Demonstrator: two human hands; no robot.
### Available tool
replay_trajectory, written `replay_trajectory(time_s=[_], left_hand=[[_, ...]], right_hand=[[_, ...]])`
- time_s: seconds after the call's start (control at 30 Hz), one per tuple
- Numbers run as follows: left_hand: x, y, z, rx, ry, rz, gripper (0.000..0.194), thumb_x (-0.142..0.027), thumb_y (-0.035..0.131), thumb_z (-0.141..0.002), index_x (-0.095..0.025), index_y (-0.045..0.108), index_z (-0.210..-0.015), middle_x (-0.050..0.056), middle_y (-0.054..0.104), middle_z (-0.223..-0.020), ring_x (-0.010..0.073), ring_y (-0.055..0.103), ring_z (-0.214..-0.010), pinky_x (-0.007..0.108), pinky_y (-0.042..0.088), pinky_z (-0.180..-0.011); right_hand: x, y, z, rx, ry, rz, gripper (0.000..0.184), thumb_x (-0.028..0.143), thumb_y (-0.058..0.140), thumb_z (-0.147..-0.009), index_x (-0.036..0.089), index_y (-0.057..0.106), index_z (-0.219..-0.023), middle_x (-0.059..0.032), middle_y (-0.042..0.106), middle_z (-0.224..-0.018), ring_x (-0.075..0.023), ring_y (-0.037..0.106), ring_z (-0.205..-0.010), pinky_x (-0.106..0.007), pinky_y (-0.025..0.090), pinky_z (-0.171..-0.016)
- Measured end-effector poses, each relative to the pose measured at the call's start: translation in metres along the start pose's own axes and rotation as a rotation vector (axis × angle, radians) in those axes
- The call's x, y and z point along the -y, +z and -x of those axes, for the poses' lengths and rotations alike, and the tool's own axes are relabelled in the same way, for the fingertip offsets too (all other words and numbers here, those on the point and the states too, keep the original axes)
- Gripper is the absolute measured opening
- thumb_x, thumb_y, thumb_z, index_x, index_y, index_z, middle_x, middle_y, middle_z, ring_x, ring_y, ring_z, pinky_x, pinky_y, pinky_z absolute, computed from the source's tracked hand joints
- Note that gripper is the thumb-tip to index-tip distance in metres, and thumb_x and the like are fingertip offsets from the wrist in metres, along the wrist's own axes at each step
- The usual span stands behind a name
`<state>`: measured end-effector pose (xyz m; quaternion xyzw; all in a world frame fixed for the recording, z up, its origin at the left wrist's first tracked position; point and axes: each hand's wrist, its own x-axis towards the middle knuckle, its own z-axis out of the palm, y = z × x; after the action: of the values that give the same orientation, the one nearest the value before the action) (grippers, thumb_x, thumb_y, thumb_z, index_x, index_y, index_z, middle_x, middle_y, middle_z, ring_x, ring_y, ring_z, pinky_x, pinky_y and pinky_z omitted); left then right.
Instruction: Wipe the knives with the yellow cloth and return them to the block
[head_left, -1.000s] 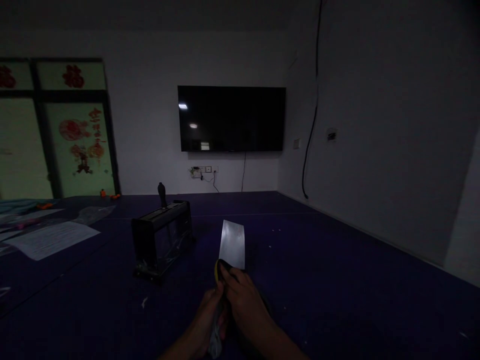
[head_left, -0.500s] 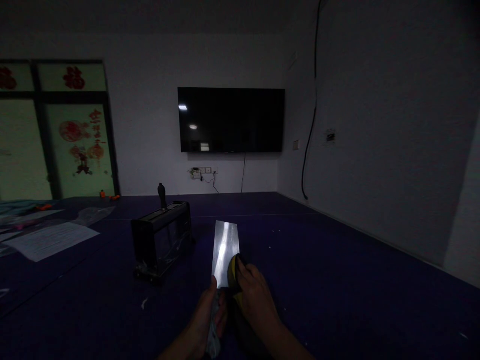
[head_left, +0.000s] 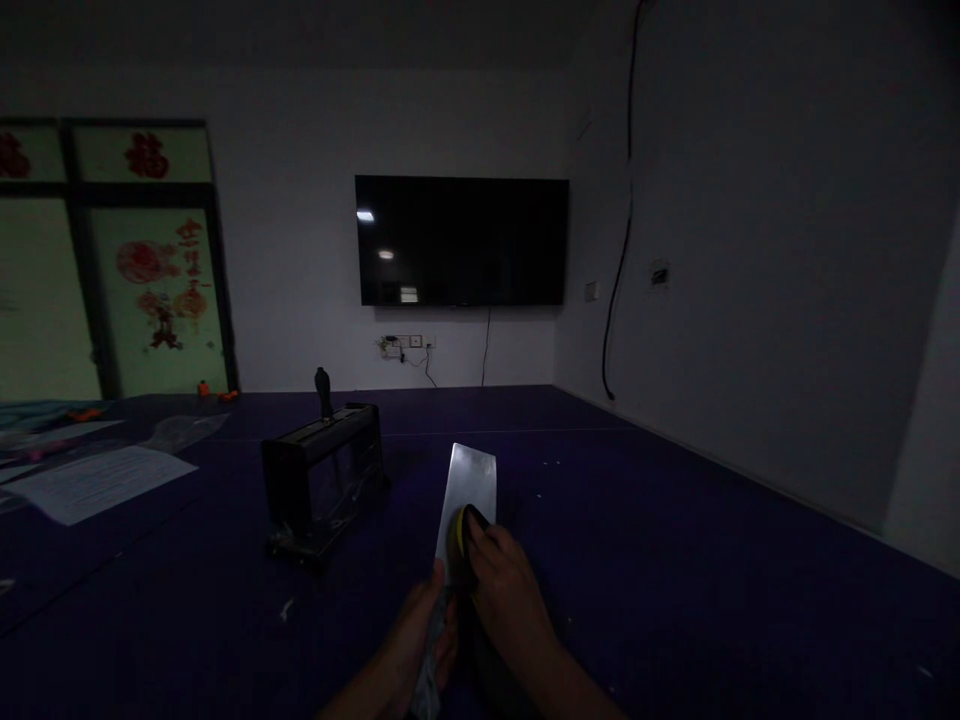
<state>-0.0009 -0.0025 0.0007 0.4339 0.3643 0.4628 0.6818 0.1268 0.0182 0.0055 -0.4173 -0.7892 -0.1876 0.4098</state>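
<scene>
My left hand (head_left: 420, 630) is closed around the greyish handle of a cleaver (head_left: 474, 475), whose broad metal blade points up and away from me. In my right hand (head_left: 510, 590) is a yellow and black cloth (head_left: 460, 535), its edge lying against the lower part of the blade. The fingers of that hand are bent over the cloth, and its dark part hangs down between my wrists. Left of the blade stands a dark knife block (head_left: 300, 485) with clear sides and one black handle (head_left: 323, 393) sticking up from it.
A purple-blue surface (head_left: 637, 560) spreads out to the walls, with small white scraps on it. Papers (head_left: 112, 483) and plastic film (head_left: 184, 432) lie at the left. On the far wall hangs a television (head_left: 463, 240); a black cable (head_left: 621, 270) runs down at the right.
The blade has shifted right and tilted, and its bright glare has faded. My right hand with the cloth now covers more of the blade's middle. The knife block stays in place.
</scene>
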Motion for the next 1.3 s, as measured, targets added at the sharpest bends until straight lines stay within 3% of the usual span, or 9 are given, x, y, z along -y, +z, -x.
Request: replay_trajectory(time_s=[0.43, 0.87, 1.3], left_hand=[[0.006, 0.0, -0.007, -0.017, 0.017, -0.036, 0.065, -0.082, 0.042, -0.059, -0.018, 0.043, -0.05, -0.006, 0.034, -0.028, 0.0064, 0.029, -0.02, 0.018, 0.023, -0.025], [-0.001, 0.005, 0.0, -0.017, 0.013, -0.044, 0.065, -0.083, 0.042, -0.058, -0.018, 0.044, -0.053, -0.007, 0.034, -0.029, 0.0051, 0.027, -0.021, 0.018, 0.023, -0.026], [0.0, -0.004, -0.003, 0.046, 0.002, 0.011, 0.065, -0.083, 0.038, -0.062, -0.019, 0.041, -0.054, -0.008, 0.031, -0.028, 0.0055, 0.024, -0.02, 0.017, 0.019, -0.025]], right_hand=[[0.011, 0.0, -0.009, 0.04, -0.07, -0.004, 0.051, 0.0, 0.042, -0.08, 0.013, 0.045, -0.129, -0.0088, 0.05, -0.132, -0.0224, 0.049, -0.108, -0.037, 0.049, -0.088], [0.011, -0.004, -0.009, 0.044, -0.114, 0.054, 0.054, -0.002, 0.041, -0.078, 0.012, 0.043, -0.131, -0.0077, 0.049, -0.134, -0.0221, 0.048, -0.11, -0.036, 0.048, -0.088], [-0.004, 0.001, -0.002, 0.05, 0.086, 0.133, 0.052, -0.004, 0.044, -0.071, 0.013, 0.056, -0.119, -0.0095, 0.053, -0.129, -0.0238, 0.05, -0.107, -0.035, 0.045, -0.087]])
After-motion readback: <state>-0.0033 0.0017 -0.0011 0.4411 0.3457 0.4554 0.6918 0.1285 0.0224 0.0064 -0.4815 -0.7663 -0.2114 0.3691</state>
